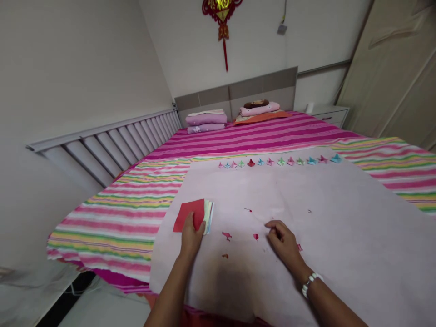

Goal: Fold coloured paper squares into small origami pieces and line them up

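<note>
My left hand (192,234) grips the near right edge of a stack of square coloured paper (187,213), its thumb over the red top sheet. Paler green, white and blue sheets fan out on the right side. Both lie low over a pale sheet (306,190) spread across the bed. To the right, my right hand (284,243) rests by the pale sheet, fingers curled in and nothing visible at the fingertips. Beyond both hands runs a row of several small folded paper figures, among them a red one (251,162) and a blue one (335,158).
Small red printed marks (226,236) dot the pale sheet. Under it lies a striped bedcover (122,209). Folded bedding (206,121) sits by the headboard (218,95). A slatted metal rail (112,141) borders the left side, and a white cabinet (332,113) stands back right.
</note>
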`<state>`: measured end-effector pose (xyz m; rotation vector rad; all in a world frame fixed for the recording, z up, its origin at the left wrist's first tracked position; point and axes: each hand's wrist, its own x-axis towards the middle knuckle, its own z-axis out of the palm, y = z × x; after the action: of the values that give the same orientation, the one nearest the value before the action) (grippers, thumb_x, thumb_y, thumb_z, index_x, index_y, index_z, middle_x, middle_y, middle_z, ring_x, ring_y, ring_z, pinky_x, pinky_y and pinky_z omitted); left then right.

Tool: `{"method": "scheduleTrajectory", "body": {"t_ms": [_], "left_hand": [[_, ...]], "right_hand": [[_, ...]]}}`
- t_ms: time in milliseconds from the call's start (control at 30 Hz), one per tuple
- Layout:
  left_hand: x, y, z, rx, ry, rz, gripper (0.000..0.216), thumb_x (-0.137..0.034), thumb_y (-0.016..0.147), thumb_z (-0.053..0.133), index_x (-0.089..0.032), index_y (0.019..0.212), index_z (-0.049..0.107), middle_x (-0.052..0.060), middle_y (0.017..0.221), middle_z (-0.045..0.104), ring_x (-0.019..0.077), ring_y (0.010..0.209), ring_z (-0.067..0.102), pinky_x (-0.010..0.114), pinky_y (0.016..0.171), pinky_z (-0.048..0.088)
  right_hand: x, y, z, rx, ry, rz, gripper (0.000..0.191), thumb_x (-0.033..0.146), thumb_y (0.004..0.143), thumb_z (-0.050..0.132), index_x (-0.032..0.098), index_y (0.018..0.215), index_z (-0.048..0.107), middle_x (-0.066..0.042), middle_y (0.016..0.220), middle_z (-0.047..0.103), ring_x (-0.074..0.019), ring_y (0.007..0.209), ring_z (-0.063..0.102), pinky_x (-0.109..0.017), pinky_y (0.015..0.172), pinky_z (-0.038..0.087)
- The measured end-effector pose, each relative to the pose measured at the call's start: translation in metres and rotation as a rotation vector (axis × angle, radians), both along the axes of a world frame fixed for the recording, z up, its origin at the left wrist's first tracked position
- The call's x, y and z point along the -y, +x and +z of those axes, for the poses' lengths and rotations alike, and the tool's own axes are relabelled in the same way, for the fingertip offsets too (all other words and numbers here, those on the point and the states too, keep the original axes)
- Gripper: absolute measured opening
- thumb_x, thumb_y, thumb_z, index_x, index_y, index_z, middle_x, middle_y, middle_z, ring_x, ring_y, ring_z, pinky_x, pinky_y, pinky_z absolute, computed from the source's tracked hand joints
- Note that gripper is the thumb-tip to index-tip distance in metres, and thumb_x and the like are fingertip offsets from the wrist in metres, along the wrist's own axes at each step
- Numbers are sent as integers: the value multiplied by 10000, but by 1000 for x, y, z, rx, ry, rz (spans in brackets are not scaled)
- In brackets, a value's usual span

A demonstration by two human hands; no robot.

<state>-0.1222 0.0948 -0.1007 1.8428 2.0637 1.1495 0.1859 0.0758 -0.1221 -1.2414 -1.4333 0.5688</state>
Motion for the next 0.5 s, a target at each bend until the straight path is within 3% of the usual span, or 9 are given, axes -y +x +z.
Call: {"method": "scheduleTrajectory", "body": {"t_ms": [133, 267, 400, 500], "left_hand": [[2, 1, 2, -10, 7, -82, 409, -267, 881, 454, -115, 1245, 560, 173, 1435, 419, 284, 1339, 379, 458, 1097, 325], [2, 0, 1, -8, -7, -118, 332, -205, 875, 421, -151, 1072, 682, 135, 1368, 501, 271, 1312, 420, 434, 1080, 354], [1, 0, 2, 4, -38, -50, 364, -316, 856, 485, -105, 1089, 669, 190, 1247, 580, 333, 1242, 481, 505, 1037, 375], [1, 2, 4, 10, -66, -17, 513, -439, 763, 612, -73, 1120, 645, 212, 1202, 594, 373, 1183, 514, 521, 997, 399]], "right_hand": [[1, 0, 1, 2, -2, -3, 180, 177, 686, 468, 185, 794, 612, -6, 703, 520, -161, 555, 477, -272, 518, 387], [2, 0, 1, 6, -8, 3, 175, 173, 691, 469, 184, 796, 609, -3, 697, 515, -160, 558, 475, -272, 522, 385], [2, 0, -1, 8, -7, 7, 178, 167, 695, 464, 187, 798, 607, -9, 712, 530, -160, 567, 478, -272, 527, 383], [1, 0, 0, 10, -2, 8, 179, 163, 689, 463, 189, 793, 607, -4, 695, 524, -161, 564, 474, -270, 524, 378]]}}
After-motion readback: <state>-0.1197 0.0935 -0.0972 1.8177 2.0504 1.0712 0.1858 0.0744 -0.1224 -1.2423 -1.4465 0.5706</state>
